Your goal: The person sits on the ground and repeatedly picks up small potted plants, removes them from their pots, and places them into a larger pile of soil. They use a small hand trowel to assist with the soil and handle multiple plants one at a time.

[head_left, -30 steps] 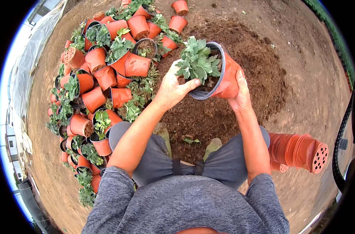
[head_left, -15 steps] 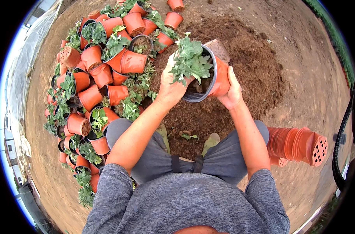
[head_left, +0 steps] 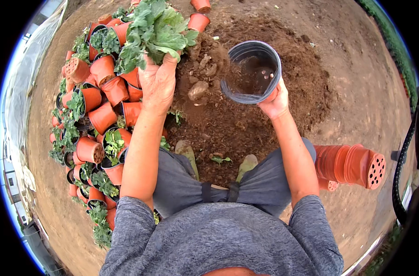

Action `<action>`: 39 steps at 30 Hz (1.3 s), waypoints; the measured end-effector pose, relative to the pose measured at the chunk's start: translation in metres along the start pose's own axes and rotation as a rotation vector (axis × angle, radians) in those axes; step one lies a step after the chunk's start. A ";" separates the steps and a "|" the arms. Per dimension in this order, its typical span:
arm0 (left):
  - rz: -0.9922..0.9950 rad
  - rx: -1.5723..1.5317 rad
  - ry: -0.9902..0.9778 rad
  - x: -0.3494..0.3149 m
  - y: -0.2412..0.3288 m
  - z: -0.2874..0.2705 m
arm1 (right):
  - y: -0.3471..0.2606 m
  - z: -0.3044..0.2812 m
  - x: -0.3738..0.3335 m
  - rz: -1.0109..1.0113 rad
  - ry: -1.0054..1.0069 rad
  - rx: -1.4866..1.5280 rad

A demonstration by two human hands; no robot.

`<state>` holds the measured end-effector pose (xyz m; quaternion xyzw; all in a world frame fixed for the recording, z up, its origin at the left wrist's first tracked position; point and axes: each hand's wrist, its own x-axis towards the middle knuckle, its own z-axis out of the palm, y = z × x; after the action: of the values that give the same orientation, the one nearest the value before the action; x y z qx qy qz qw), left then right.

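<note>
Head view, looking down on a person at work with both bare hands. The left hand (head_left: 158,87) is closed about the base of a leafy plant (head_left: 161,32), its thumb pressed to the stems; the other fingers are largely hidden by foliage, so their exact grip cannot be told. The plant is out of any pot and is held up over the edge of a heap of orange pots (head_left: 102,118). The right hand (head_left: 276,103) clasps an orange pot with a dark lining (head_left: 260,57), curled round its lower right side with the fingertips out of sight; the pot is tilted, its mouth turned toward the viewer and the left. It holds no plant; how much soil clings to its bottom is unclear. Between the hands, a pale clod (head_left: 198,90) lies on the brown soil (head_left: 297,73). As to progress, this one plant and its pot are parted, while many pots in the heap hold their greenery. At the right, a row of nested orange pots (head_left: 347,164) lies on its side.
</note>
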<state>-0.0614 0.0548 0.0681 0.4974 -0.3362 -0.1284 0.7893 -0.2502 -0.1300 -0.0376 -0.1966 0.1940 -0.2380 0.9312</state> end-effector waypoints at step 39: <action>-0.706 0.536 -0.279 -0.010 -0.097 -0.088 | -0.176 -0.305 -0.404 -0.191 1.902 -1.928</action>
<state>0.0019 0.0755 -0.0447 0.7460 -0.2706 -0.3633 0.4881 -0.7808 -0.1461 -0.1072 -0.5384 0.8302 -0.1143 -0.0886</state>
